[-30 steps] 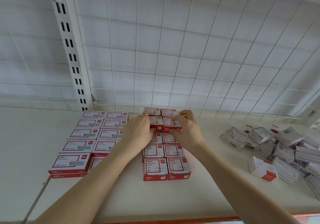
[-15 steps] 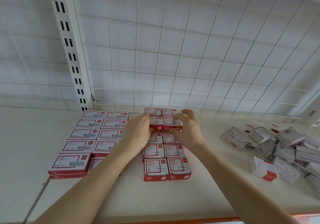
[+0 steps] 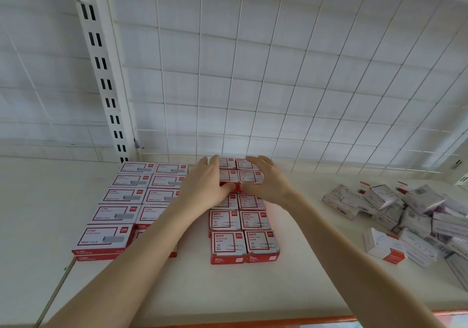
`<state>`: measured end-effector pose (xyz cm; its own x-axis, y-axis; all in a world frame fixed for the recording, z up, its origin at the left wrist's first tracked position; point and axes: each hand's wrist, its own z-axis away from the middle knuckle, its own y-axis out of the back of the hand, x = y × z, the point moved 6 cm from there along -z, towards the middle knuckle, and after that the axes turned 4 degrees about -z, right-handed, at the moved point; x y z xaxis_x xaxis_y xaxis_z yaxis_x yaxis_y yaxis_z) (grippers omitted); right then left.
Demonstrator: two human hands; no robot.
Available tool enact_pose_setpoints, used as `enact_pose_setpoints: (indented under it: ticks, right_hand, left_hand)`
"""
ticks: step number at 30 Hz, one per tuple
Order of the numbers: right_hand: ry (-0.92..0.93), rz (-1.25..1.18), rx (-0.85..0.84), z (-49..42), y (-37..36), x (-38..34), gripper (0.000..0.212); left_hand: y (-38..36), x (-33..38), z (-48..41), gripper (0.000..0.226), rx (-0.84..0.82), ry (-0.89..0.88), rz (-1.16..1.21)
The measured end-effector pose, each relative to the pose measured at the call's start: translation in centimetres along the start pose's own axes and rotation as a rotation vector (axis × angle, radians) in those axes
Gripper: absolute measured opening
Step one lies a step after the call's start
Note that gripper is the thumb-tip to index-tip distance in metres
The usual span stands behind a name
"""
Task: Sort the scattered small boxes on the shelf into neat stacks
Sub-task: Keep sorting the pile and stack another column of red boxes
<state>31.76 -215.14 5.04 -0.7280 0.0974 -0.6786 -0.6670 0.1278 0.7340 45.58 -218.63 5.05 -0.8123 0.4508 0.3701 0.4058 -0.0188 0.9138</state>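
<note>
Two neat columns of red-and-white paper clip boxes (image 3: 228, 244) run front to back at the middle of the white shelf (image 3: 278, 289). Near the back of these columns sits a raised pair of paper clip boxes (image 3: 249, 177). My left hand (image 3: 202, 188) grips the left box of the pair, thumb on its red front face and fingers over its far side. My right hand (image 3: 271, 183) grips the right box the same way. Both thumbs meet at the middle seam.
Flat red-and-white staple boxes (image 3: 121, 196) lie in two tidy columns to the left. A loose heap of scattered boxes (image 3: 417, 213) fills the right end. A wire grid back panel (image 3: 278, 87) and slotted upright (image 3: 101, 74) stand behind; an orange shelf edge (image 3: 304, 319) runs in front.
Both hands have slid a little toward the back of the shelf with the pair of boxes, closing it up against the rearmost boxes. Nothing else has moved.
</note>
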Motion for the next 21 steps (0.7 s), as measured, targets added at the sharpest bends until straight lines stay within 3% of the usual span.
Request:
enact_pose_setpoints:
  ticks: [5,13,21]
  right_hand:
    - [-0.060,-0.102,-0.075,-0.79,-0.56,0.20,0.071]
    - [-0.048,-0.116,-0.081,-1.13,-0.56,0.64,0.065]
    - [-0.018,-0.105,-0.072,-0.73,-0.61,0.66,0.068]
  left_hand:
    - [-0.74,0.07,-0.52,0.064,-0.121,0.004,0.050]
    - [-1.02,0.03,-0.53,0.055,-0.128,-0.012,0.082]
    - [-0.88,0.34,-0.18,0.060,-0.136,-0.012,0.018]
